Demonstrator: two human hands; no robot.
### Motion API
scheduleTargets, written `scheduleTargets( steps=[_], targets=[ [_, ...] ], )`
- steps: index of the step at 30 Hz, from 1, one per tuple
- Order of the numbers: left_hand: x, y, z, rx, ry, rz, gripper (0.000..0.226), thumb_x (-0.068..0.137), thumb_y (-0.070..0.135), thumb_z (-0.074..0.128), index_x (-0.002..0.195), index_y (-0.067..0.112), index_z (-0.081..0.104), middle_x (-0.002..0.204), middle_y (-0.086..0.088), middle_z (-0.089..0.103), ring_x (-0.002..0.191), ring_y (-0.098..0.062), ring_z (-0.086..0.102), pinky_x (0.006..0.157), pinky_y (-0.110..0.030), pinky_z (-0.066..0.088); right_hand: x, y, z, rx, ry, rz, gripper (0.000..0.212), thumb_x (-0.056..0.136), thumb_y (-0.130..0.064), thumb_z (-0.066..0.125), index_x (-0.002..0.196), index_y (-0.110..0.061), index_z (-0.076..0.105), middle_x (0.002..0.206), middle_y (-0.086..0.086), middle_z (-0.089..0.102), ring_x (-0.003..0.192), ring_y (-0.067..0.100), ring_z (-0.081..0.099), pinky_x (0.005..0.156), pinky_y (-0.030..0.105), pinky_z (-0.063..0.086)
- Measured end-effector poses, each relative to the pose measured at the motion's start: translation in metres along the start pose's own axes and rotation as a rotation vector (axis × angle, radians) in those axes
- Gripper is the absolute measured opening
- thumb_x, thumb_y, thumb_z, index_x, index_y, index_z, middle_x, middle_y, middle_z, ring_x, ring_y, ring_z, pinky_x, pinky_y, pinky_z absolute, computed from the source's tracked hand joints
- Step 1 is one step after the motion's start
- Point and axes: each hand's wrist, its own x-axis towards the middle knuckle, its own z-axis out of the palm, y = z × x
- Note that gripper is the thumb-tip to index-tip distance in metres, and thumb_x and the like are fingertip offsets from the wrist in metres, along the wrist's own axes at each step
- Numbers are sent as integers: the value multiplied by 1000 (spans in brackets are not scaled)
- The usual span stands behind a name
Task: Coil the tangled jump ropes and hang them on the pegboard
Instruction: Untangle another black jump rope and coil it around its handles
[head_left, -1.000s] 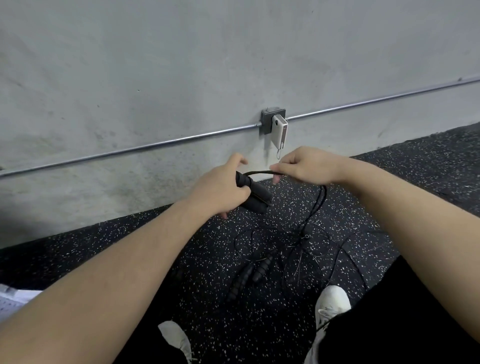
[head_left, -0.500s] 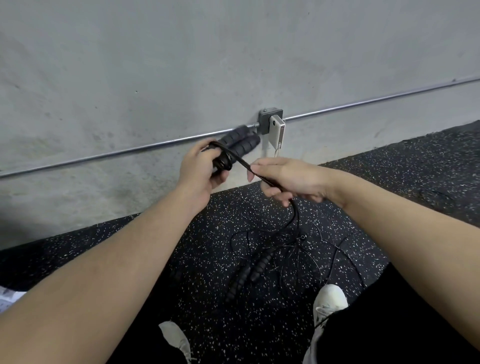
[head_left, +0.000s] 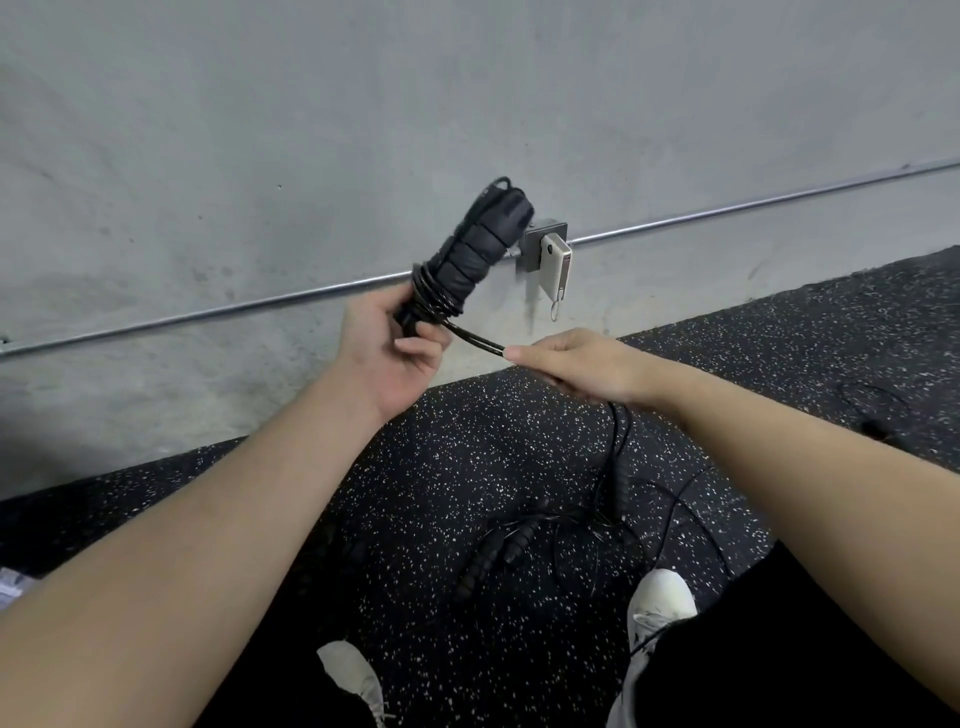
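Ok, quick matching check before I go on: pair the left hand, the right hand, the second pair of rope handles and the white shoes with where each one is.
Things:
1. left hand
2. right hand
3. second pair of handles
4. white shoes

Places:
A. lying on the speckled floor among loose cord
B. gripping the raised handles, cord wrapped round them
C. bottom of the view
D. pinching the cord running off the wraps

Pairs: 1-B, 2-D, 3-A, 4-C

I can read no text, brand or number anywhere here. The white box (head_left: 557, 268) on the wall plate (head_left: 540, 244) may carry small print, but it is too blurred to tell. The paper (head_left: 10, 590) at the left edge shows only grey smudges.
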Motion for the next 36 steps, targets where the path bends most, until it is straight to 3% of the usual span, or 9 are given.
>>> scheduleTargets(
  steps=[4,7,9,12,15,22,29,33,36],
  targets=[
    [-1,0,-6,163,-64,-129,21,98,15,45,91,8,64,69,-3,62,38,-3,39,23,-16,28,-1,9,-13,16,28,-26,40,96,-60,52,85,-24,66,67,-3,42,55,9,36,59,25,32],
    [-2,1,-11,330,-125,-213,19,94,13,46,93,5,63,76,-8,61,38,-4,41,23,-15,28,-2,13,-23,-32,53,-68,29,97,-47,59,106,-23,71,78,7,59,65,19,53,70,31,46],
    [-6,-1,-11,505,-172,-271,19,87,10,48,96,5,64,80,-14,61,38,-6,41,24,-12,27,1,18,-27,-73,96,-87,20,93,-31,69,94,-11,71,83,12,69,73,27,63,77,35,52],
    [-7,-4,-8,768,-255,-339,21,82,6,54,91,8,72,85,-22,63,38,-9,41,25,-13,28,2,18,-30,-71,143,-65,39,82,-28,82,64,0,60,55,1,50,51,12,39,51,24,33],
    [-5,-8,-1,1087,-233,-332,19,88,3,58,99,12,72,90,-23,67,38,-12,43,27,-14,27,3,14,-27,-151,131,-76,56,71,-50,85,68,1,61,54,-2,45,50,9,35,46,19,26],
    [-2,-29,9,1607,-148,-91,20,95,8,60,109,21,65,89,-17,66,37,-12,47,31,-18,29,8,3,-23,-217,143,-104,29,85,-40,79,74,-14,70,50,-14,52,43,2,41,45,13,31],
    [4,-31,9,1825,56,342,17,98,14,54,104,30,57,88,-6,67,47,-21,68,50,-36,57,9,-12,-20,-184,205,-45,28,100,-39,58,88,-19,75,57,-2,50,40,4,38,41,17,31],
    [4,-39,8,1738,156,647,17,100,19,58,108,33,52,104,4,65,53,-17,69,51,-32,58,7,-23,-16,102,215,15,42,108,-36,40,85,-9,63,54,-3,46,45,14,41,42,19,41],
    [6,-38,7,1487,191,766,29,101,16,59,112,39,46,111,3,64,60,-18,69,51,-32,59,4,-30,-7,288,82,-71,38,109,-35,35,83,-14,54,48,-2,47,50,18,54,66,33,61]
  ],
)
